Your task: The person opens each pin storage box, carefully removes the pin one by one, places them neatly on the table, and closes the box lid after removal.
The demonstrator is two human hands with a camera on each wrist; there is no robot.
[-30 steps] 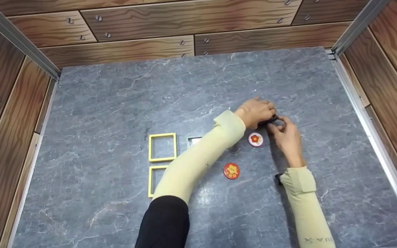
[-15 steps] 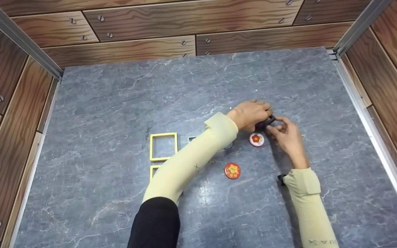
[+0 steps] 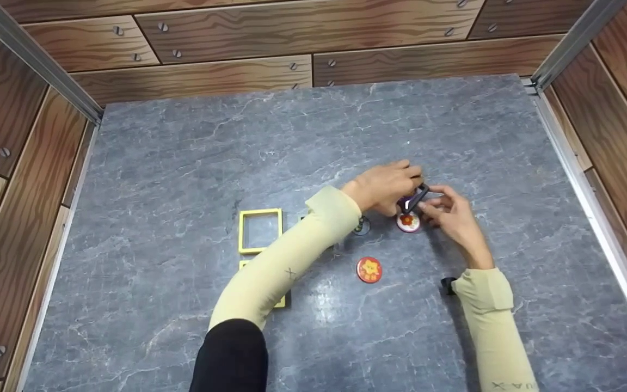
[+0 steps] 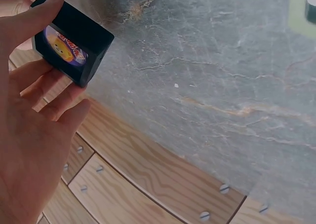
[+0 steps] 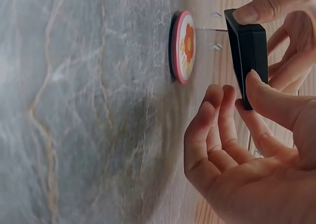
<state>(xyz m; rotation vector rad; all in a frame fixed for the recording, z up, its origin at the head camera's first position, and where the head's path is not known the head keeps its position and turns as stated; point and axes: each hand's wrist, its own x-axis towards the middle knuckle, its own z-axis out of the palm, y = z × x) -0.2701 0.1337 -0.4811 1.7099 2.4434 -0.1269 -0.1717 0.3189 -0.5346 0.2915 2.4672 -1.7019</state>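
Both hands hold a small black square frame (image 3: 417, 201) above the table. My left hand (image 3: 384, 185) grips it from the left; in the left wrist view its thumb lies over one side and its fingers support the opposite side. A round purple badge (image 4: 64, 49) with a yellow figure shows inside the frame. My right hand (image 3: 458, 220) pinches a corner between thumb and index finger, its other fingers loosely curled, as the right wrist view shows. Just below the frame lies a white badge (image 3: 408, 222) with a red flower, flat on the table.
A red badge (image 3: 369, 270) with a yellow star lies nearer the front. Beside the left sleeve is a round dark-patterned piece (image 3: 362, 225). Left of it lies a yellow square frame (image 3: 241, 231); a second yellow frame (image 3: 280, 302) is mostly hidden by the left forearm. Wood-patterned panels (image 3: 226, 32) enclose the table.
Both hands keep hold of the black frame. My left hand has shifted left and slightly toward me, and the frame has turned so its opening shows more. The round dark-patterned piece has come into view.
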